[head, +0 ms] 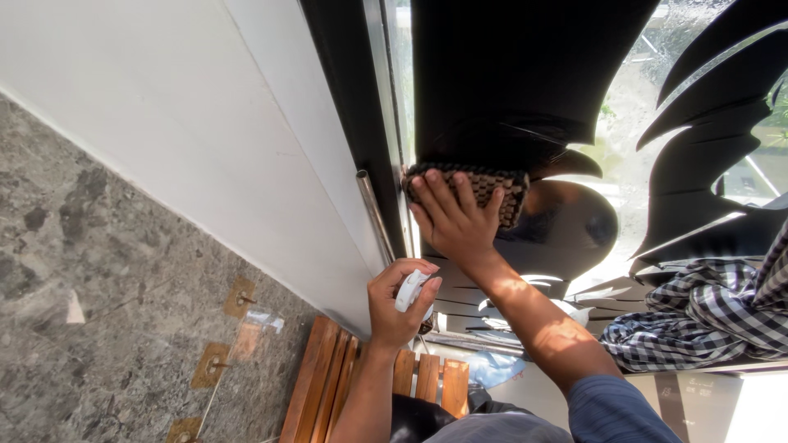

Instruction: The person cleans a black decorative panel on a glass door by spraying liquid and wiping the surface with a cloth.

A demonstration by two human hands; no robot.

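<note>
1. Sunlight is pouring through the window [624, 164] before me, around black decals [525, 74].
2. A white wall [189, 139] is meeting grey stone floor [90, 287].
3. A wooden slatted bench [328, 385] is standing below me.

The white spray bottle [410, 289] is mostly hidden inside the left hand [397, 302]; the checked cloth [706, 316] runs off the right edge
</note>
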